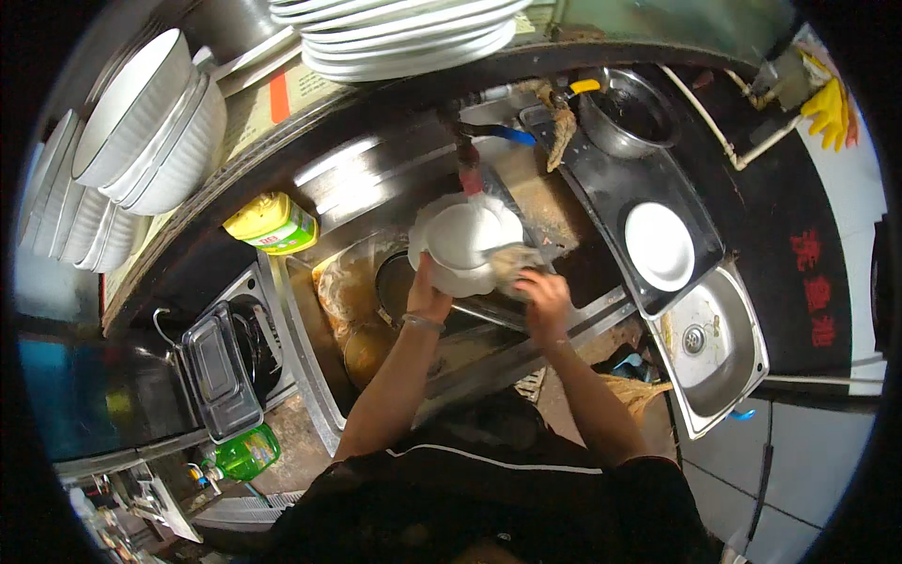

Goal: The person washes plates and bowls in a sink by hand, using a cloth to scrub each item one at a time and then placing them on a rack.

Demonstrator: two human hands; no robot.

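Observation:
My left hand (428, 295) grips the near rim of a white scalloped dish (458, 236) above the stainless-steel sink (303, 345). A raised round part shows in the dish's middle; I cannot tell whether it is one piece or two stacked. In my right hand (546, 303) is a crumpled beige-grey scrubbing cloth (514, 264), pressed to the dish's right edge and blurred by motion. Directly beyond the dish hangs a tap with a red end (470, 176). Below it in the basin, partly hidden, are a dark round pan (396, 282) and food-stained dishware (345, 282).
A black tray (606, 183) at right bears a white plate (659, 247) and a steel pot (627, 113). Beyond it sits a small steel sink (726, 352). White bowls (151, 134) and stacked plates (416, 42) stand on the shelf above. A yellow container (275, 222) is left.

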